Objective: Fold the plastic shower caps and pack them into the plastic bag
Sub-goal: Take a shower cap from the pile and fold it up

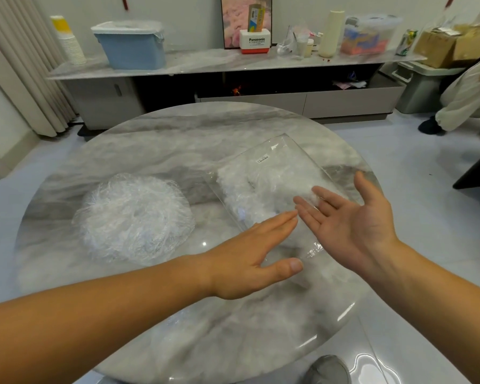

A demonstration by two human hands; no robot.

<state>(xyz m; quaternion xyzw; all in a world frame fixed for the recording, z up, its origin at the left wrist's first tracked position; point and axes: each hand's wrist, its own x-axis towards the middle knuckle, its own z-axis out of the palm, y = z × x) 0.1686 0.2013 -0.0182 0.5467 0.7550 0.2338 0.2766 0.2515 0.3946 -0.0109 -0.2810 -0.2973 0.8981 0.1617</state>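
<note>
Our left hand (250,256) and right hand (352,217) spread wide over the plastic bag (277,164); loose shower caps (133,217) lie left of it.

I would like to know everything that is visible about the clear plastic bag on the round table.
The plastic bag is clear, flat and rectangular, lying askew on the right half of the marble table. A small white label sits near its far end. White crumpled shower caps fill its middle; the near end looks empty and wrinkled. The left hand has straight fingers over its near edge, and the right hand, palm up, hovers above its right side; contact cannot be confirmed.
</note>
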